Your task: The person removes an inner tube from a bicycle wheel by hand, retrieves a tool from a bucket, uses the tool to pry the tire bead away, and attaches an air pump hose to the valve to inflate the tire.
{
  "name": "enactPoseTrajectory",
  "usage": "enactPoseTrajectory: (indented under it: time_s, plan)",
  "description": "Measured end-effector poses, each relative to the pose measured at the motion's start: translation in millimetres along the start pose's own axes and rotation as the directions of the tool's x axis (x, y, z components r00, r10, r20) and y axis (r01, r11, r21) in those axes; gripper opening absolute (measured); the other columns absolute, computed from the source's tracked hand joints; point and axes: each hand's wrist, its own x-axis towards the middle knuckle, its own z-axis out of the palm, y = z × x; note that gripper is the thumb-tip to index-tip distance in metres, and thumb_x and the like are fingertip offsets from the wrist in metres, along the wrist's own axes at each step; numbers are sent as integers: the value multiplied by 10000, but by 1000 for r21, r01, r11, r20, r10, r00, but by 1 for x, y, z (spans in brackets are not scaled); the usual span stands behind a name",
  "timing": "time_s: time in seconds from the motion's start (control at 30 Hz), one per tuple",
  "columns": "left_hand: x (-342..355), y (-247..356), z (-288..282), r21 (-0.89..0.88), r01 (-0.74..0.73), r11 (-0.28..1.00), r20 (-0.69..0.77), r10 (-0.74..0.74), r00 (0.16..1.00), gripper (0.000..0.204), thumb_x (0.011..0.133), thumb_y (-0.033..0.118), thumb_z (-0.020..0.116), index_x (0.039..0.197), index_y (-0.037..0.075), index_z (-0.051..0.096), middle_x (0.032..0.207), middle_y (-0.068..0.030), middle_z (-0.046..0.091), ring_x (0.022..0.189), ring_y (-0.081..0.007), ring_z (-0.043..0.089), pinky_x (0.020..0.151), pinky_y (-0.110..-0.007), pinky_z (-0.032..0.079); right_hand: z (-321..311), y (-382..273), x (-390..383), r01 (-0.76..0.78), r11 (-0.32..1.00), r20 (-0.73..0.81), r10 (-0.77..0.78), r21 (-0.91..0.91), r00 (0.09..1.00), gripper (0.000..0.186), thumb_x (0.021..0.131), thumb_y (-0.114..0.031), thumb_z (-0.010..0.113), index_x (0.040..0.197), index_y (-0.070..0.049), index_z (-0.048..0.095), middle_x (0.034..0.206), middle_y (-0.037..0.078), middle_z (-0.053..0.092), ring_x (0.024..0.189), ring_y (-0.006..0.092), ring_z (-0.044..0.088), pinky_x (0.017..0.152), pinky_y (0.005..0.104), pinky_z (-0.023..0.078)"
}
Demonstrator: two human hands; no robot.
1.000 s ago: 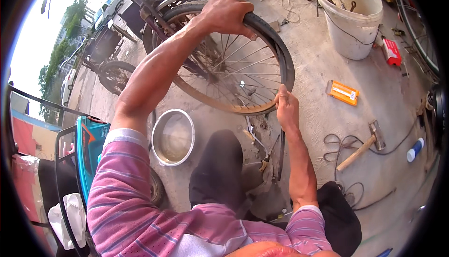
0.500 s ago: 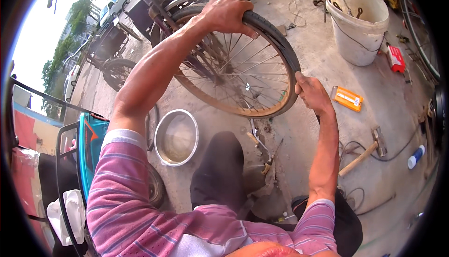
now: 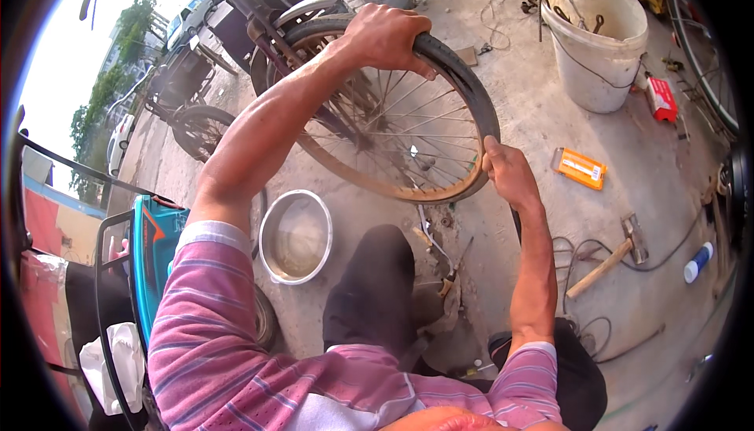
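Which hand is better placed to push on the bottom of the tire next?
Probably the right hand: it's on the lower right side of the tire, close to the bottom. The left hand is up at the top, farther away.

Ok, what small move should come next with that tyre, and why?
Probably ease the right grip slightly up along the black cycle tyre while the left grip braces: the left clasps its upper part, the right presses its side, and a dark crease shows between them.
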Motion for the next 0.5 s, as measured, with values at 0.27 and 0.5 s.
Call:
enactPoseTrajectory:
  time_s: [0.27, 0.5]
  plan:
    - [-4, -3, -2, 4, 9, 1000, 13, -9, 1000, 655, 633, 721, 832, 899, 139, 697, 897, -44, 735, 932, -314, 726, 760, -457, 554, -34, -42, 8, -64, 995, 131, 75, -81, 989, 725, 1046, -630, 463, 695, -12, 604, 601, 14, 498, 598, 136, 487, 586, 318, 407]
    - [9, 20, 6, 23, 12, 1000, 44, -13, 999, 642, 635, 702, 835, 912, 136, 713, 916, -40, 739, 940, -302, 732, 759, -446, 561, 54, -5, -10, 8, 999, -255, -19, -44, 967, 718, 1053, -626, 468, 725, -5, 619, 601, 82, 552, 600, 202, 554, 615, 375, 455]
